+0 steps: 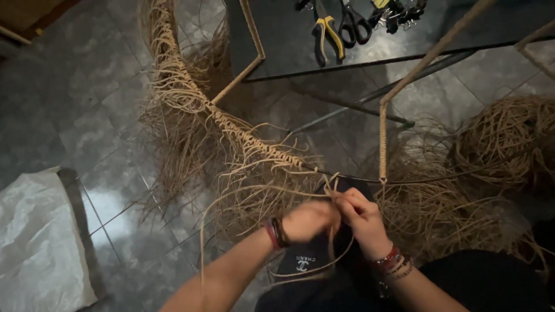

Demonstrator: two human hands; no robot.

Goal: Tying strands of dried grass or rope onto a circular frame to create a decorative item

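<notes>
My left hand [309,219] and my right hand [359,212] meet close together at a thin black metal hoop [352,177]. Both pinch tan rattan-like strands [332,188] where they loop around the hoop. The hoop curves up to the left, its rim wrapped in knotted strands [231,124] with long loose ends hanging down. A loose strand [231,199] arcs from my hands down past my left forearm. Bracelets sit on both wrists.
A pile of tan fibre [509,138] lies on the right. Fibre-wrapped frame rods [428,58] cross above. Yellow-handled pliers [327,34] and black scissors [354,23] lie on a dark table [277,40]. A white sack [40,242] rests on the grey tiled floor at left.
</notes>
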